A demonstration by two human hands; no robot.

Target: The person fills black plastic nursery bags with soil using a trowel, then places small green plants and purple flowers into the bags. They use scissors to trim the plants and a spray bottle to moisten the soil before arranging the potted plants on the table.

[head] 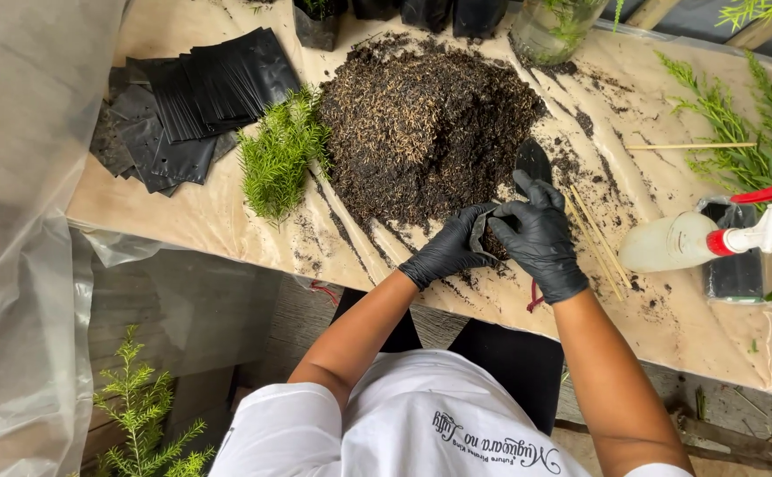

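Both my hands wear black gloves. My left hand [446, 253] and my right hand [540, 234] together hold a small black plastic bag [481, 231] open at the near edge of a big heap of dark soil mix [421, 128]. Some soil shows inside the bag. A black scoop-like tool [532, 161] lies on the soil just beyond my right hand.
A stack of flat black bags [196, 102] lies far left, a bunch of green cuttings [278, 159] beside it. Thin wooden sticks [599, 240], a spray bottle with red trigger [712, 237] and more green sprigs [761, 124] lie right. Filled bags and a jar [552, 31] stand behind.
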